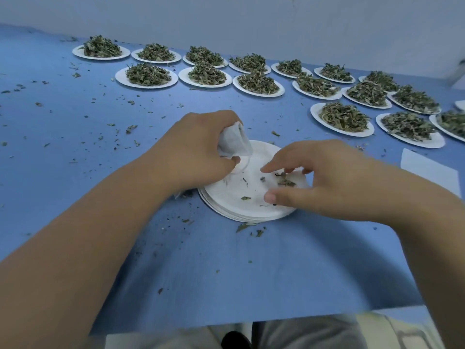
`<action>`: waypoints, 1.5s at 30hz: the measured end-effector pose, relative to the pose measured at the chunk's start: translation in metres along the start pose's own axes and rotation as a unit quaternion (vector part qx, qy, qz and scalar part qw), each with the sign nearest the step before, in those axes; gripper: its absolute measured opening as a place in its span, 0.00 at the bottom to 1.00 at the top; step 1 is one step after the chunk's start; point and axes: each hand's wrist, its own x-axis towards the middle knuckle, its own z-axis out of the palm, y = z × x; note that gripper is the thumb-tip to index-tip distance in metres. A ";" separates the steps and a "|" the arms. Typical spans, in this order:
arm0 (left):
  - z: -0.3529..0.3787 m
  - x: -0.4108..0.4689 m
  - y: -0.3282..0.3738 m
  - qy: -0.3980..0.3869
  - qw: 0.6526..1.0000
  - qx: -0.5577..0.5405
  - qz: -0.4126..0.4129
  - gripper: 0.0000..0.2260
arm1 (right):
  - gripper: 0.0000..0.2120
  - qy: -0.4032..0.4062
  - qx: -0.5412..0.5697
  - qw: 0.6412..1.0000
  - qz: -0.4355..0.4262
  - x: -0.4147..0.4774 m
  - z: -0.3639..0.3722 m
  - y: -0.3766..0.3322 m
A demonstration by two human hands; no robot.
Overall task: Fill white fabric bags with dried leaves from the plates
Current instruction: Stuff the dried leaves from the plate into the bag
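My left hand (193,149) grips a white fabric bag (232,141), held upright over the far left rim of a stack of white paper plates (241,207) in front of me. Only a few dried leaf scraps (284,181) lie on the top plate. My right hand (324,177) hovers over the plate's right side, its fingers curled around those scraps and the thumb low near the rim. Whether the fingers pinch any leaf I cannot tell.
Several white plates heaped with dried leaves (342,118) stand in rows across the back and right of the blue table (226,273). Leaf crumbs are scattered on the left. A white sheet (427,170) lies at the right. The table's near edge is close to my lap.
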 end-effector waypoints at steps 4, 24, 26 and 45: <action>0.002 0.001 -0.001 0.000 1.000 0.016 -0.007 0.16 | 0.13 0.019 -0.035 0.999 -0.010 0.004 0.009 -0.003; 0.002 0.001 0.000 0.008 1.000 0.006 -0.005 0.15 | 0.09 0.044 -0.051 0.997 -0.035 0.008 0.005 -0.010; 0.000 0.001 0.001 0.017 1.000 -0.001 -0.015 0.15 | 0.09 0.085 -0.022 0.996 -0.033 0.013 0.000 -0.010; -0.005 0.003 0.001 0.095 0.993 -0.066 -0.013 0.12 | 0.05 0.191 0.192 0.956 -0.116 0.061 -0.003 -0.046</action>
